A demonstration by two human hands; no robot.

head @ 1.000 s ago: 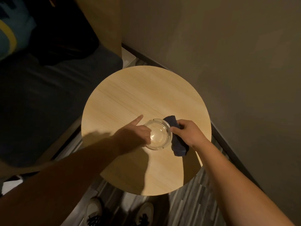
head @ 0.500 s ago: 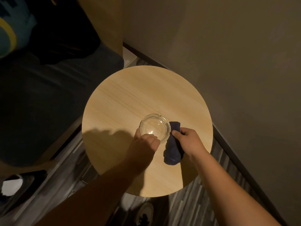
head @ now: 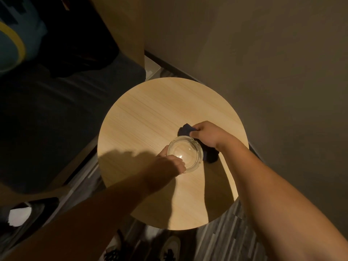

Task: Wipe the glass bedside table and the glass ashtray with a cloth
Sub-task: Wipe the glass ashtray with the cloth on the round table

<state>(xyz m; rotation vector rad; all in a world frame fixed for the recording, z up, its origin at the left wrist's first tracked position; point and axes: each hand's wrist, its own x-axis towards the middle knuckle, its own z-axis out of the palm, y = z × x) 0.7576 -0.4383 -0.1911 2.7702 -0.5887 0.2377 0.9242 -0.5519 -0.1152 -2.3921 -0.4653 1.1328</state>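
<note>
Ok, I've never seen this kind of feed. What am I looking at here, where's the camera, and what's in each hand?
There is no machine: a person works with bare hands, and the single camera sits on their head, looking down. Below is a round wood-look table. On it stands a clear glass ashtray. The left hand grips the ashtray's near rim. The right hand holds a dark blue cloth just behind and beside the ashtray. Shoes show at the bottom edge.
</note>
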